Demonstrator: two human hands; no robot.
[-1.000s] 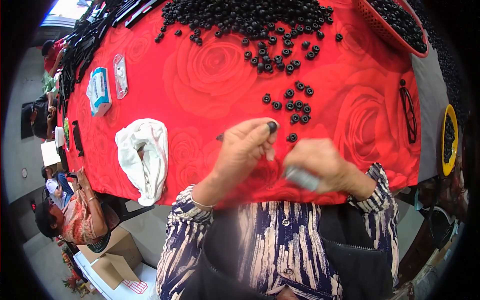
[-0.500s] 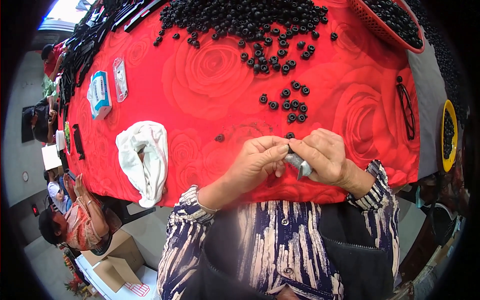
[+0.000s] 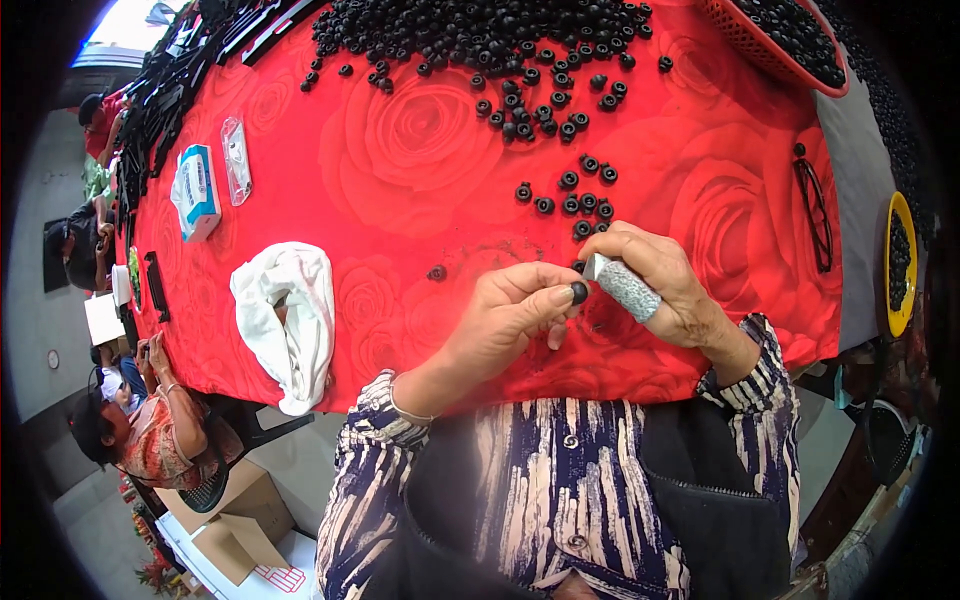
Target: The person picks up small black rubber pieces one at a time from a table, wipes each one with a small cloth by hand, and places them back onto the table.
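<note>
My left hand [image 3: 515, 310] pinches a small round black part [image 3: 579, 292] between thumb and fingertips, its smooth domed side showing. In my right hand [image 3: 665, 285] is a short-bladed knife [image 3: 628, 291] with a thick handle wrapped in silver-grey material. Its flat blade points toward the left hand, a little above the held part and apart from it. Another black part lies just behind the blade, mostly hidden. Beyond my hands sits a loose group of similar black parts [image 3: 570, 204], and a single one [image 3: 436, 272] lies to the left amid dark crumbs.
A big heap of black parts [image 3: 460, 40] covers the table's far side. A red basket [image 3: 775, 45] and a yellow tray [image 3: 908, 265] hold more at the right, near eyeglasses [image 3: 813, 215]. A white cloth [image 3: 300, 330] and a tissue pack [image 3: 198, 195] lie left. Other people sit beyond the left edge.
My right hand has moved up and away from the left, lifting the knife off the part. The knife has turned, so more of its handle shows. My left hand still pinches the part.
</note>
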